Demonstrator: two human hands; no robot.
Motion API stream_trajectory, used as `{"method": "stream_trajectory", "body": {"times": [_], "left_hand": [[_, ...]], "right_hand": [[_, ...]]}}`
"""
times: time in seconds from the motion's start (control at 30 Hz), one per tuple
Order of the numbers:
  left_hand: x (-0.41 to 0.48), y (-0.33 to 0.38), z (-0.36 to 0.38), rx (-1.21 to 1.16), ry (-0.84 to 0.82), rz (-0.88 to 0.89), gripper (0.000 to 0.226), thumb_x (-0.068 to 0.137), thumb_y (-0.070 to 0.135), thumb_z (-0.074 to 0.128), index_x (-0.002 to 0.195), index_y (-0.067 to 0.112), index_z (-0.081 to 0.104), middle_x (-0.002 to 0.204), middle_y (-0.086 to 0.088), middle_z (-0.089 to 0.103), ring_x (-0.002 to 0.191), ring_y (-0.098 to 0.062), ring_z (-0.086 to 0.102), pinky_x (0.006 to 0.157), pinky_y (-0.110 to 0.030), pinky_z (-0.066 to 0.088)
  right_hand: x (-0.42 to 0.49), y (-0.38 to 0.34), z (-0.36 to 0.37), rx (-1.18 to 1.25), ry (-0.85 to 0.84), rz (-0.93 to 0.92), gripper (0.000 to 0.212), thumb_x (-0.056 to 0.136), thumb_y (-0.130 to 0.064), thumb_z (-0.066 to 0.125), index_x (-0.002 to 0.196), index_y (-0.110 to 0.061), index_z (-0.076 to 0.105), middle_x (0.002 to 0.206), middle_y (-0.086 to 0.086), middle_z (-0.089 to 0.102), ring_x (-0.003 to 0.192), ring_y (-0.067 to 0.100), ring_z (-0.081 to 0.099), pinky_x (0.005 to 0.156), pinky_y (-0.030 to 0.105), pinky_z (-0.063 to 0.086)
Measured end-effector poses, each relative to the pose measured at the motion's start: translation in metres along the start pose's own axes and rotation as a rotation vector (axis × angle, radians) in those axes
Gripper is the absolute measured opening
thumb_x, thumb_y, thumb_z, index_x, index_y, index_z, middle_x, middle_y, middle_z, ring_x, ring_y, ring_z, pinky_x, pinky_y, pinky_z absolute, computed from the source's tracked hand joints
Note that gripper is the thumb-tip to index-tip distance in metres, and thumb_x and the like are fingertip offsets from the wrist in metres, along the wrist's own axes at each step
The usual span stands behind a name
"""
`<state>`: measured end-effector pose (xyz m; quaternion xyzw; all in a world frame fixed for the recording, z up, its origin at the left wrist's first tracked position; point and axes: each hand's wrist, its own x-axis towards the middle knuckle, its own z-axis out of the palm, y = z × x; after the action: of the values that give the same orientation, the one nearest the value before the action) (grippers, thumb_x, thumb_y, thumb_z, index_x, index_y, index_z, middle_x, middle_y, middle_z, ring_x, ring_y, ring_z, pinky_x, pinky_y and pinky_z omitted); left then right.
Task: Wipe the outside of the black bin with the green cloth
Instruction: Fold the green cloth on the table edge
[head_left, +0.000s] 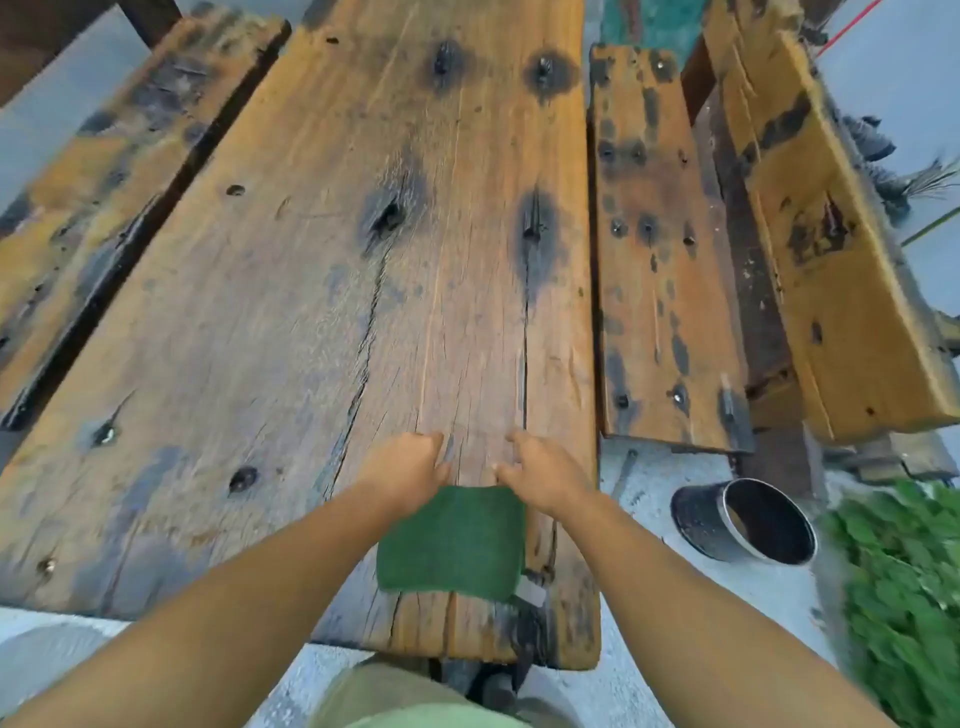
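cloth: green cloth (452, 543) lies flat on the table (311, 338), bottom centre of frame, its near edge close to the table's near edge
left hand (410, 465): fingers curled, sitting at the cloth's top left corner; can't really tell if it's pinching the cloth or just resting there
right hand (543, 470): same deal at the top right corner, fingers bent, grip on the cloth not clear
bin: black bin (745, 522) is tipped on its side on the pale ground, lower right of frame, mouth open toward the camera, well apart from the cloth and off the table
table room: big weathered slab, bare all the way up the middle of the frame, cracks and dark knots only
right side: bench plank (670, 260) runs next to the table's right edge with a narrow gap, another plank (831, 234) beyond it
left side: more planks (104, 182) at upper left
plants: green leaves (904, 597) just right of the bin
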<state>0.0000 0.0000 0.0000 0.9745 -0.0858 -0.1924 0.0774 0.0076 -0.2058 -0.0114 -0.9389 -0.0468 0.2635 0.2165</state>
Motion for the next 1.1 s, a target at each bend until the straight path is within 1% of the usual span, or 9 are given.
{"method": "stream_trajectory", "body": {"times": [0.1,0.2,0.37,0.47,0.57,0.67,0.8,0.97,1.1], "left_hand": [[-0.014,-0.001,0.023,-0.061,-0.073,-0.078,0.038,0.097,0.032,0.046,0.129,0.013,0.05,0.102,-0.011,0.068,0.09,-0.032,0.066,0.07,-0.038,0.053],[-0.034,0.0,0.051,-0.053,-0.182,-0.073,0.029,0.097,0.025,0.045,0.122,0.011,0.051,0.112,-0.011,0.063,0.1,-0.033,0.063,0.08,-0.042,0.053],[-0.06,-0.003,0.083,-0.001,-0.293,0.003,0.02,0.098,0.021,0.043,0.112,0.01,0.051,0.109,-0.011,0.06,0.099,-0.032,0.06,0.073,-0.039,0.048],[-0.064,-0.008,0.087,-0.031,-0.286,-0.007,0.019,0.098,0.022,0.045,0.111,0.01,0.051,0.108,-0.01,0.059,0.101,-0.031,0.059,0.072,-0.038,0.045],[-0.064,-0.013,0.088,0.01,-0.281,0.042,0.019,0.097,0.018,0.046,0.113,0.01,0.053,0.11,-0.009,0.059,0.104,-0.028,0.055,0.081,-0.038,0.05],[-0.063,-0.015,0.091,0.111,-0.273,0.138,0.026,0.094,0.013,0.05,0.12,0.011,0.052,0.119,-0.009,0.052,0.111,-0.027,0.047,0.09,-0.038,0.046],[-0.055,-0.016,0.097,0.078,-0.212,0.138,0.042,0.092,0.013,0.054,0.133,0.008,0.044,0.141,-0.015,0.036,0.128,-0.032,0.036,0.1,-0.041,0.042],[-0.046,-0.017,0.11,0.163,-0.251,0.194,0.08,0.091,0.017,0.062,0.154,0.013,0.014,0.16,-0.023,0.006,0.148,-0.038,0.005,0.119,-0.048,0.019],[-0.038,-0.026,0.114,0.178,-0.301,0.197,0.088,0.093,0.025,0.062,0.157,0.022,0.0,0.163,-0.017,-0.005,0.15,-0.034,-0.004,0.12,-0.054,0.01]], "right_hand": [[-0.008,0.005,0.027,0.009,-0.086,0.017,0.048,0.095,-0.041,0.056,0.132,-0.01,0.051,0.115,0.016,0.068,0.105,0.036,0.064,0.083,0.042,0.054],[-0.02,0.008,0.054,0.014,-0.173,0.041,0.047,0.096,-0.042,0.056,0.133,-0.013,0.056,0.105,0.009,0.07,0.098,0.029,0.066,0.074,0.035,0.05],[-0.033,0.01,0.081,0.045,-0.233,0.084,0.043,0.097,-0.042,0.056,0.129,-0.014,0.059,0.114,0.009,0.071,0.101,0.029,0.066,0.084,0.04,0.054],[-0.039,0.012,0.087,0.063,-0.231,0.095,0.04,0.097,-0.039,0.057,0.126,-0.012,0.062,0.111,0.009,0.072,0.099,0.028,0.067,0.084,0.041,0.055],[-0.04,0.013,0.092,0.049,-0.22,0.087,0.035,0.098,-0.034,0.057,0.121,-0.008,0.064,0.102,0.009,0.072,0.093,0.026,0.067,0.083,0.042,0.056],[-0.042,0.011,0.093,0.009,-0.185,0.071,0.035,0.098,-0.031,0.056,0.127,-0.011,0.062,0.114,0.009,0.067,0.102,0.026,0.064,0.087,0.042,0.055],[-0.044,0.01,0.102,-0.146,-0.063,-0.036,0.037,0.098,-0.025,0.055,0.132,-0.011,0.056,0.126,0.008,0.055,0.113,0.027,0.055,0.091,0.041,0.05],[-0.035,0.004,0.114,-0.391,-0.069,-0.191,0.067,0.086,-0.015,0.069,0.147,-0.009,0.042,0.154,0.024,0.031,0.144,0.04,0.028,0.112,0.049,0.037],[-0.027,0.017,0.119,-0.463,-0.153,-0.153,0.096,0.086,-0.032,0.074,0.16,-0.019,0.015,0.166,0.019,0.005,0.153,0.039,0.003,0.122,0.053,0.019]]}}
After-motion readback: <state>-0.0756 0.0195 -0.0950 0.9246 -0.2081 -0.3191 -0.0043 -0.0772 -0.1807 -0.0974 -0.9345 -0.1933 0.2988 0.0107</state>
